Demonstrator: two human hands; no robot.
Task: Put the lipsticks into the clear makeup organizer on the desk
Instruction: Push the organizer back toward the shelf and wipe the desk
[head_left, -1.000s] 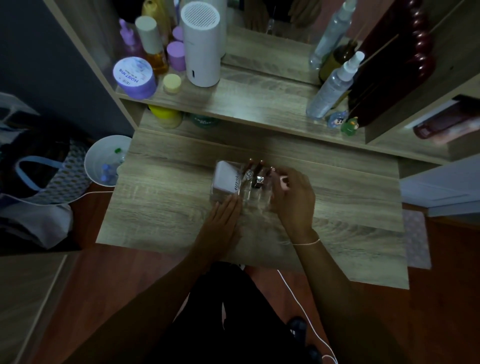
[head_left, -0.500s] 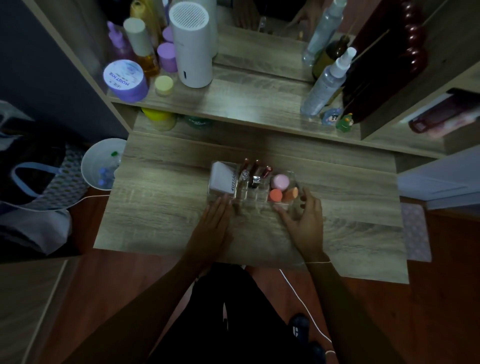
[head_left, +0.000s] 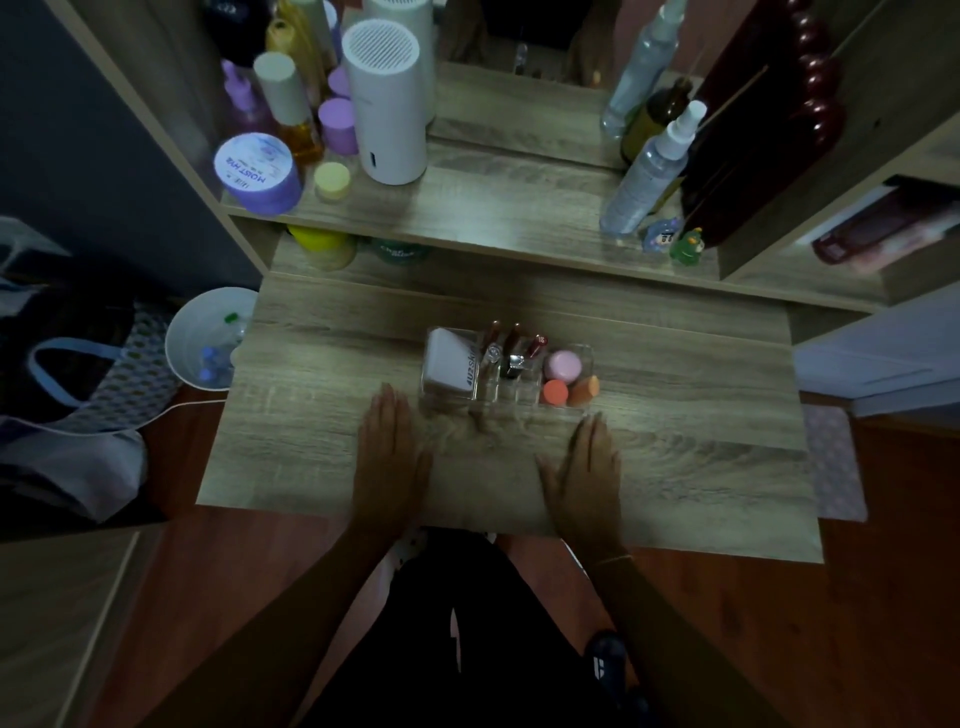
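**Lipsticks standing in the organizer, both hands free**

The lipsticks (head_left: 511, 349) stand upright in the narrow middle slots of the clear makeup organizer (head_left: 586, 358) on the table (head_left: 675, 415), slots that seem sized to stop them tipping. A white compact (head_left: 451, 365) fills the left compartment and makeup sponges (head_left: 563, 376) the right. The left hand (head_left: 390, 460) and right hand (head_left: 586, 470) lie flat, fingers spread, empty, just short of the organizer. No loose lipstick shows, so the task looks finished.

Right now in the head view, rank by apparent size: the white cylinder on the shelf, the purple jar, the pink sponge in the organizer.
1. White cylinder, largest
2. Purple jar
3. Pink sponge, smallest, though nearer the camera
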